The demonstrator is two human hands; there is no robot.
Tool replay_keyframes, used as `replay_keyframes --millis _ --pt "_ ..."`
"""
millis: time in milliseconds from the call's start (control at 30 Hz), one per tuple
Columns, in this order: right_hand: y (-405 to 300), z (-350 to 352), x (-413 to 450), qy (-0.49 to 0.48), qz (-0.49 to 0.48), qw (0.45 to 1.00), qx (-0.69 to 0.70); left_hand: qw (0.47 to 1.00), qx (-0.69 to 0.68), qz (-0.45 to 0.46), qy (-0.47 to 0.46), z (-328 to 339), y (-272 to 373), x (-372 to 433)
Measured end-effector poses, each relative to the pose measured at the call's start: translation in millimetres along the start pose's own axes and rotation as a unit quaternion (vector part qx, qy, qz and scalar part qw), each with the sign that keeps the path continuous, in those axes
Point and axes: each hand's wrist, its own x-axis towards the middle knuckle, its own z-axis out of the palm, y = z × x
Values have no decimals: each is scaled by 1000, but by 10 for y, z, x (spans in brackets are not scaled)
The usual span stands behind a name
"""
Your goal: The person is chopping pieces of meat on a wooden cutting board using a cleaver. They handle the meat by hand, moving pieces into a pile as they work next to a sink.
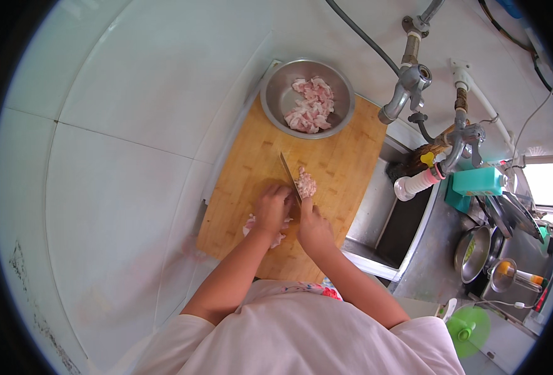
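My right hand (315, 230) grips a kitchen knife (288, 171), its blade pointing away from me over a wooden cutting board (347, 145). A small heap of finely cut raw meat (306, 183) lies against the blade's right side. Just left of the knife, my left hand (272, 208) has its fingers curled down over raw meat, mostly hidden beneath them. Pale pink slices of raw meat (278, 241) show on the board below and beside the left wrist. At the board's far end stands a stainless steel bowl (276, 101) holding more cut raw meat (310, 105).
A tiled wall (126, 201) runs along the left. To the right is a sink (368, 220), with metal taps (405, 91) reaching over from the wall. Farther right are a turquoise jug (478, 182), a metal pan (474, 255), a strainer (503, 275) and a green fan (469, 330).
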Motion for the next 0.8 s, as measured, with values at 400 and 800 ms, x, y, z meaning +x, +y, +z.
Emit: replay_keyframes --millis 400,800 --pt "-99 -49 189 -1 1 1000 21 998 30 27 -40 -63 -7 24" --pt "-9 30 265 41 -14 999 19 996 0 70 -60 -126 -102 24"
